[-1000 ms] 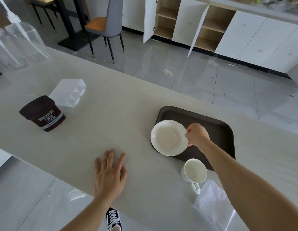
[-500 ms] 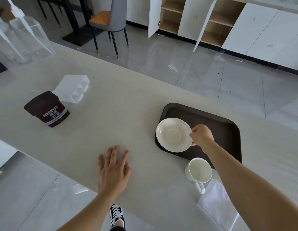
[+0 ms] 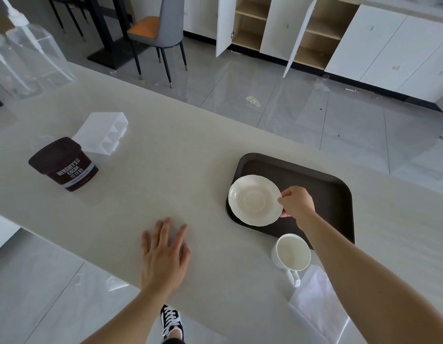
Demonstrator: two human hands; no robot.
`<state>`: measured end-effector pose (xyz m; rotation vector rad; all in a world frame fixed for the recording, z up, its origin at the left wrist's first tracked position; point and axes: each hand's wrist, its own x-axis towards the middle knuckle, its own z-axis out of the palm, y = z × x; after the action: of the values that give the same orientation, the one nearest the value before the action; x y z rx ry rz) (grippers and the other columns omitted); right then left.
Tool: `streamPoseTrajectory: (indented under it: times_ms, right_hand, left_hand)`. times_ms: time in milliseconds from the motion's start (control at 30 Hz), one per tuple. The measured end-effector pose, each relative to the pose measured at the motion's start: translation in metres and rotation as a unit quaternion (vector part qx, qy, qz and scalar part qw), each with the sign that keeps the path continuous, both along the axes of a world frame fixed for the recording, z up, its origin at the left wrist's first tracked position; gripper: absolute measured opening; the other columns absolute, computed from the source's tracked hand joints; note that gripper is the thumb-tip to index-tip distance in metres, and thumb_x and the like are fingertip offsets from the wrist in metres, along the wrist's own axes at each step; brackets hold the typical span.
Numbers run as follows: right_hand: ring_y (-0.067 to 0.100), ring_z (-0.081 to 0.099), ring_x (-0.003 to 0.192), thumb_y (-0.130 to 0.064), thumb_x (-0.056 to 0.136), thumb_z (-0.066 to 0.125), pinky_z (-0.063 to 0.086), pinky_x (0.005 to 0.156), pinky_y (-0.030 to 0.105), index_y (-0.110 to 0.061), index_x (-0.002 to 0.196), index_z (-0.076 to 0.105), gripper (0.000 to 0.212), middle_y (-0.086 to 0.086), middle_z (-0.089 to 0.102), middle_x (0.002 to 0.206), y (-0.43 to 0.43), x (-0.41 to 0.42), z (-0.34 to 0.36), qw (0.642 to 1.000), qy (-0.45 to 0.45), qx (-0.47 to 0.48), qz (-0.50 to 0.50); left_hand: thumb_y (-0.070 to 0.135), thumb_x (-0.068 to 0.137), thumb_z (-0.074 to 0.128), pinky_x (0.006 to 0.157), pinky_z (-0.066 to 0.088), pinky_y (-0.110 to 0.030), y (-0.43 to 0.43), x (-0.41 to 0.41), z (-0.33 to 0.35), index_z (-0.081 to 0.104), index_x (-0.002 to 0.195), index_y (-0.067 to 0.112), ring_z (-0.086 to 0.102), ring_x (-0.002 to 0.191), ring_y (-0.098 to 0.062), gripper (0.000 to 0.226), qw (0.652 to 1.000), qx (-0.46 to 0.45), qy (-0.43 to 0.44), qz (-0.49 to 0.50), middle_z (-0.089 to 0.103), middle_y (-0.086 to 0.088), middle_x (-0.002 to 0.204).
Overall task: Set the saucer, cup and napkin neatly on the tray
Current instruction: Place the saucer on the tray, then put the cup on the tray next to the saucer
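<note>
A dark brown tray [image 3: 322,184] lies on the pale counter at the right. My right hand [image 3: 296,202] pinches the right rim of a white saucer [image 3: 254,200], which sits over the tray's near left corner and slightly overhangs its left edge. A white cup [image 3: 292,253] stands upright on the counter just in front of the tray, handle toward me. A white napkin [image 3: 317,301] lies at the counter's near edge, partly under my right forearm. My left hand [image 3: 163,254] rests flat on the counter, fingers spread, left of the tray.
A brown cocoa tub [image 3: 64,164] and a white plastic organiser [image 3: 102,132] stand at the left. Clear pump bottles [image 3: 34,53] are at the far left corner. The counter's near edge runs just behind my left wrist; floor lies beyond the far edge.
The saucer, held by my right hand, has shifted a little farther onto the tray. My left hand has stayed flat on the counter.
</note>
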<state>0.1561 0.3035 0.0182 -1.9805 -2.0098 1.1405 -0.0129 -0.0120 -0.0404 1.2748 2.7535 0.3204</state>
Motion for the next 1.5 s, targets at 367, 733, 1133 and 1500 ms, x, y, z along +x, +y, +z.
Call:
streamPoseTrajectory:
  times_ms: [367, 733, 1133, 1500]
  right_hand:
    - [0.021, 0.073, 0.063, -0.011, 0.091, 0.062, 0.062, 0.064, 0.033, -0.018, 0.090, 0.070, 0.011, 0.003, 0.074, 0.075, -0.016, 0.048, 0.030, 0.995, 0.079, 0.059, -0.031]
    - [0.006, 0.066, 0.066, -0.054, 0.079, 0.073, 0.050, 0.058, 0.026, -0.033, 0.088, 0.064, 0.024, -0.013, 0.069, 0.070, -0.131, 0.136, 0.044, 0.994, 0.059, 0.092, -0.001]
    - [0.024, 0.062, 0.113, -0.064, 0.070, 0.077, 0.048, 0.078, 0.034, -0.022, 0.151, 0.028, 0.103, -0.003, 0.051, 0.141, -0.148, 0.113, 0.017, 0.984, -0.070, 0.120, 0.115]
    - [0.015, 0.059, 0.089, -0.039, 0.062, 0.092, 0.049, 0.069, 0.030, -0.023, 0.133, 0.053, 0.082, -0.005, 0.060, 0.119, -0.116, 0.119, 0.042, 0.973, 0.042, 0.192, 0.117]
  left_hand:
    - [0.039, 0.089, 0.037, 0.116, 0.021, -0.057, 0.001, 0.002, 0.002, 0.051, 0.138, 0.030, 0.035, 0.143, -0.033, 0.052, 1.000, 0.005, 0.001, 0.003, 0.045, -0.015, 0.150]
    - [0.048, 0.084, 0.038, 0.112, 0.009, -0.071, 0.042, 0.020, 0.008, 0.049, 0.140, 0.019, 0.027, 0.140, -0.043, 0.064, 0.992, -0.011, -0.045, 0.120, 0.038, -0.024, 0.142]
    - [0.049, 0.081, 0.037, 0.111, 0.009, -0.071, 0.049, 0.022, -0.003, 0.048, 0.140, 0.018, 0.026, 0.139, -0.046, 0.067, 0.992, -0.014, -0.027, 0.125, 0.036, -0.026, 0.144]
    - [0.048, 0.082, 0.036, 0.113, 0.006, -0.069, 0.047, 0.023, -0.004, 0.044, 0.142, 0.020, 0.022, 0.141, -0.044, 0.067, 0.991, -0.029, -0.022, 0.132, 0.034, -0.026, 0.147]
